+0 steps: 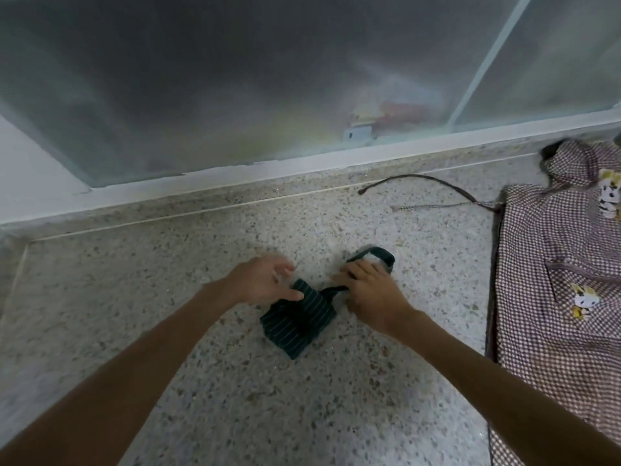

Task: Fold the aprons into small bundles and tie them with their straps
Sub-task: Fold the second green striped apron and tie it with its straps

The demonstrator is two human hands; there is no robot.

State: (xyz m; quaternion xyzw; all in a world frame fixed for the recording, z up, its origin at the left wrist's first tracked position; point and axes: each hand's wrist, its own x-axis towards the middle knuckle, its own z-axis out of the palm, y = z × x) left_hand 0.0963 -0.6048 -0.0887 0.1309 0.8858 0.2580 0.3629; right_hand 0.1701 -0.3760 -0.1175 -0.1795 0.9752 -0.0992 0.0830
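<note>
Checked apron (551,274) well right, right hand (373,290) gripping strap (373,255), left hand (265,280) slack.

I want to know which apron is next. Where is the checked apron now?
In the head view, the checked apron lies spread flat on the speckled floor at the far right, right of the right hand and the striped bundle.

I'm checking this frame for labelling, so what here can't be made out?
Head view, the only one:
- Left hand: fingertips motion-blurred, so any grip is unclear.
- Dark strap: partly under the right hand; whether a knot exists is hidden.
- Striped bundle: its folds are too dark to count.
- Checked apron: cut off by the right edge.
- Objects behind the frosted window: only coloured smears.
</note>
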